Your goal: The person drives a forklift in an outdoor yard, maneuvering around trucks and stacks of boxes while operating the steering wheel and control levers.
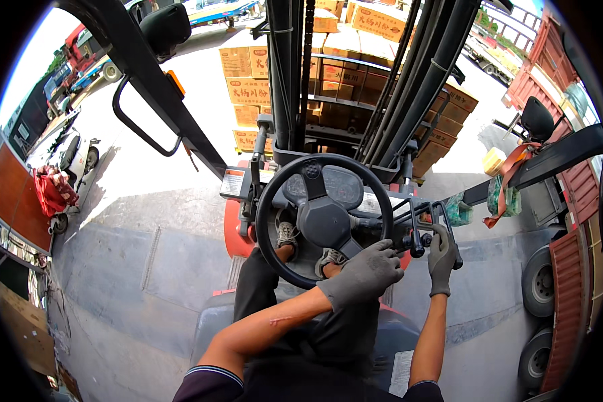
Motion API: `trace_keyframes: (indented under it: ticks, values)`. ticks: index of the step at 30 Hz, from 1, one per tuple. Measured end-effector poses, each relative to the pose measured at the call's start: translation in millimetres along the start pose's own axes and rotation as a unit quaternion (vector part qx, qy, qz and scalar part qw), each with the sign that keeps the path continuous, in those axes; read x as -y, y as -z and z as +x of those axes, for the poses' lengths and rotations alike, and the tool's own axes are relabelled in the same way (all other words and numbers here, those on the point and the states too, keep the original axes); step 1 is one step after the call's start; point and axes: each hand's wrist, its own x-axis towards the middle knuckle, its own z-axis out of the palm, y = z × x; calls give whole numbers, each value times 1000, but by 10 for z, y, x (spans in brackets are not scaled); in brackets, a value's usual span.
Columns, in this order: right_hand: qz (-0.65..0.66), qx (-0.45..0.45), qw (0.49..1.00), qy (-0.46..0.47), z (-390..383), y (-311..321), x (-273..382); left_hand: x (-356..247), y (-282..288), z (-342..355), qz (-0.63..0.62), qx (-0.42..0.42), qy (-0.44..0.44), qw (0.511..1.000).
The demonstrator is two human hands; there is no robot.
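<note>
Two gloved hands are busy — left hand (363, 271) curled over the steering wheel (323, 219), right hand (441, 258) gripping a control lever (415, 236); a jerky pull could topple the stacked cartons (355, 63).

Both hands wear grey knit work gloves — the left hand (363, 273) and the right hand (441, 256) alike. Forearms are bare below short dark sleeves with pale striped cuffs. Dark trousers cover the legs — grey laced sneakers on the feet.
</note>
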Motion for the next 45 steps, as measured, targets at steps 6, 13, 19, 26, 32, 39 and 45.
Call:
trace_keyframes:
  ticks: [6, 13, 19, 26, 32, 39, 45]
  values:
    - [3, 13, 1000, -17, 22, -20, 31, -35, 146, -247, -17, 42, 16, 999]
    - [-3, -24, 1000, -3, 33, -39, 65, -82, 499, -878, -40, -28, 42, 998]
    - [52, -42, 997, -42, -3, -72, 97, 348, 1098, -1292, 32, -133, 183, 974]
    - [24, -61, 998, -15, 37, -92, 193, 1043, 1459, -1009, 75, -247, 254, 932]
    - [1, -78, 997, 9, 108, -115, 324, 1416, 1613, -745, 81, -228, 235, 941]
    - [31, -68, 996, -42, 168, -163, 164, 1475, 1563, -638, 21, -216, 265, 939]
    - [13, -68, 997, -25, 126, -111, 295, 1415, 1648, -632, 7, -210, 273, 939]
